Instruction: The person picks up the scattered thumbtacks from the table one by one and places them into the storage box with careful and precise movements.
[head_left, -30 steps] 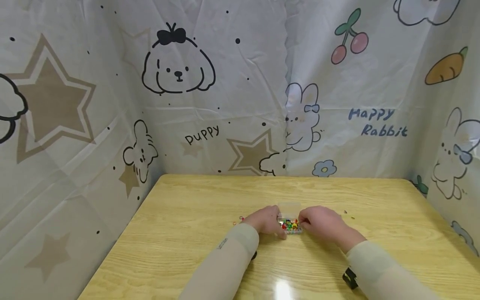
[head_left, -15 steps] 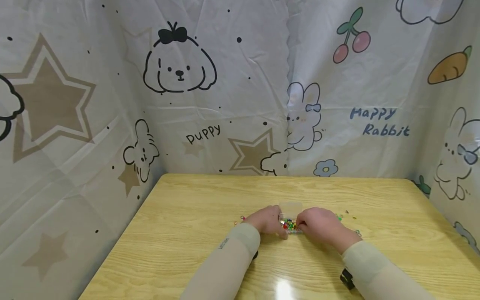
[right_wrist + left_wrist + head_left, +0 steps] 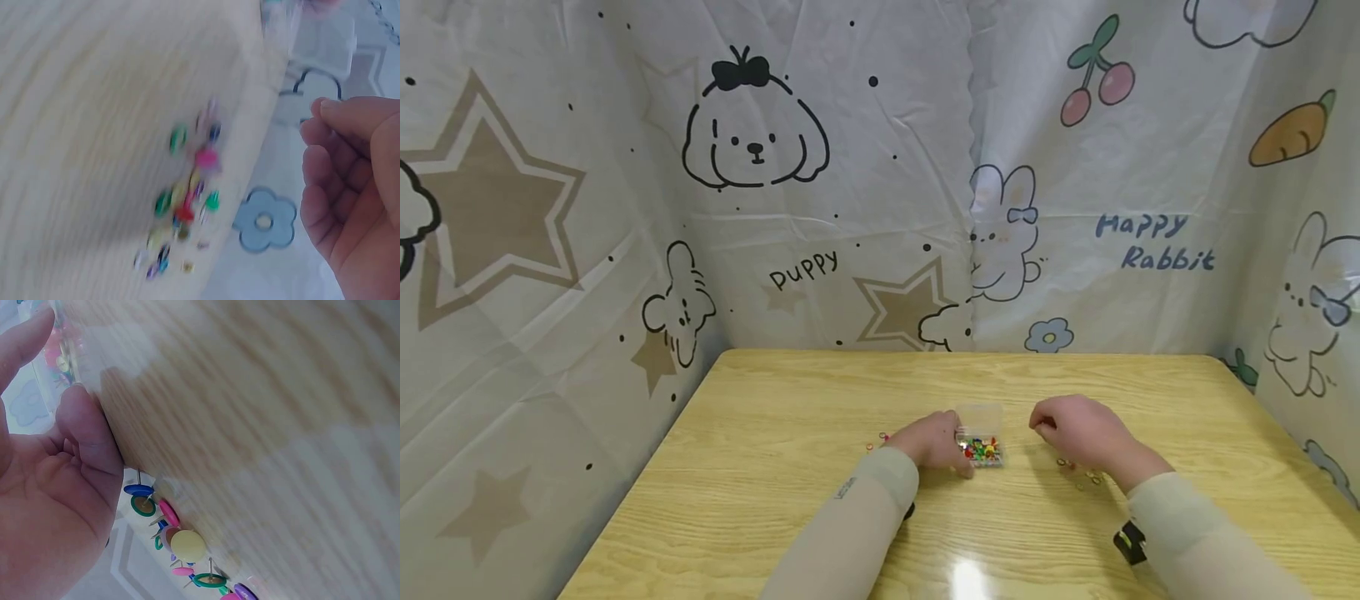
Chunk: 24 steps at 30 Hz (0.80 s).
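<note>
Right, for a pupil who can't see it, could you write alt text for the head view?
A person's left hand holds a small clear open box of colourful pieces on a wood-grain table. The right hand hovers to the box's right, near loose tacks. Behind hangs white fabric printed with cartoon animals.

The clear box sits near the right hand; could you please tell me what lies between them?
In the head view, only bare tabletop lies between the clear box and right hand.

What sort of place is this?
Probably an improvised work booth: patterned cloth hangs behind and beside a wood-grain table, which holds an open clear box and colorful thumbtacks.
</note>
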Each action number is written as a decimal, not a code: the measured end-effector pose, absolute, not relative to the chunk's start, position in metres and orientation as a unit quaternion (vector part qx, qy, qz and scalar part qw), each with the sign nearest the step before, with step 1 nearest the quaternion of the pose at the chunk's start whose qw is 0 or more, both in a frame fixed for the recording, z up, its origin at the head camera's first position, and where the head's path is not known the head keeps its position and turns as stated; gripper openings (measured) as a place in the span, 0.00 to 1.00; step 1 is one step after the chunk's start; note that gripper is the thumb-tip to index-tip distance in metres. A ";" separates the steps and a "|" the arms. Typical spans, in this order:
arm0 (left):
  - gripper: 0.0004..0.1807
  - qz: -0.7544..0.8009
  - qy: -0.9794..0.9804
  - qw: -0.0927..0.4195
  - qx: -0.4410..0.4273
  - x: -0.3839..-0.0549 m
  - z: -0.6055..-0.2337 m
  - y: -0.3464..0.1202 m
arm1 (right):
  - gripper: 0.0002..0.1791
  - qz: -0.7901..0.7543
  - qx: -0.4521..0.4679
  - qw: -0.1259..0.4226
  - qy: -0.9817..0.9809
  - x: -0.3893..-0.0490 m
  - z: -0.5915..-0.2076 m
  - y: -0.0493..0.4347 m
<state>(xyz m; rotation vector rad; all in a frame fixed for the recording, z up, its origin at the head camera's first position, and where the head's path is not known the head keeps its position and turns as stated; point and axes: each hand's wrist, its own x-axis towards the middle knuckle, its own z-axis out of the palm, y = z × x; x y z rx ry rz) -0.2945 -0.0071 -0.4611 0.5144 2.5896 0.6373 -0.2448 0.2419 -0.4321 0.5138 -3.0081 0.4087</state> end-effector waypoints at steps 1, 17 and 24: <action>0.38 0.231 0.931 0.212 0.185 -0.295 -0.461 -0.007 | 0.06 0.134 0.163 0.030 -0.977 -0.244 -0.431 0.247; 0.39 0.219 0.936 0.210 0.179 -0.295 -0.461 -0.006 | 0.05 0.114 0.115 -0.027 -0.986 -0.242 -0.449 0.282; 0.39 0.222 0.935 0.211 0.178 -0.294 -0.460 -0.006 | 0.09 0.107 0.113 -0.022 -0.988 -0.242 -0.454 0.278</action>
